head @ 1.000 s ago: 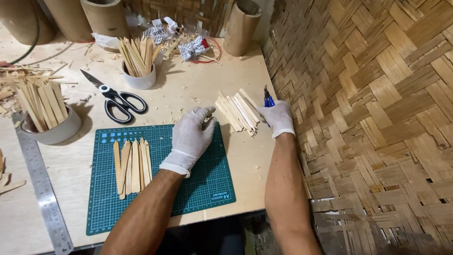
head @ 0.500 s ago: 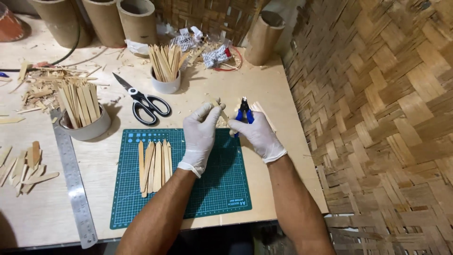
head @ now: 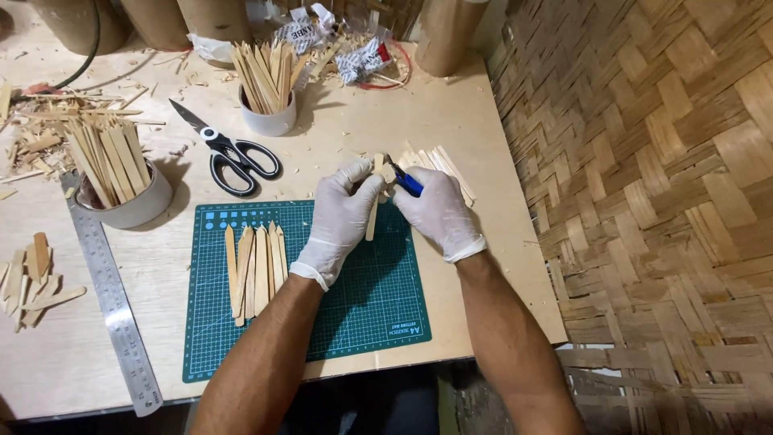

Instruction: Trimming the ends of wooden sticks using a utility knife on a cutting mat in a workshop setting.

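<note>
Gripped a wooden stick [head: 373, 211] upright in left hand [head: 342, 219] fingers, mid-frame over the green mat [head: 378, 310], steadying it. Closed right hand [head: 435, 213] fingers around a blue-handled knife [head: 405, 180], blade at the stick's top. Finished sticks [head: 256, 268] laid lower left.

Light plywood desk [head: 483, 121] with craft clutter

On it lie a green cutting mat [head: 354, 322], black-handled scissors [head: 229, 153], a steel ruler [head: 113, 306], two cups of bamboo slats [head: 121, 193] [head: 267, 113], loose slats [head: 447, 165] and shavings [head: 40, 133].
</note>
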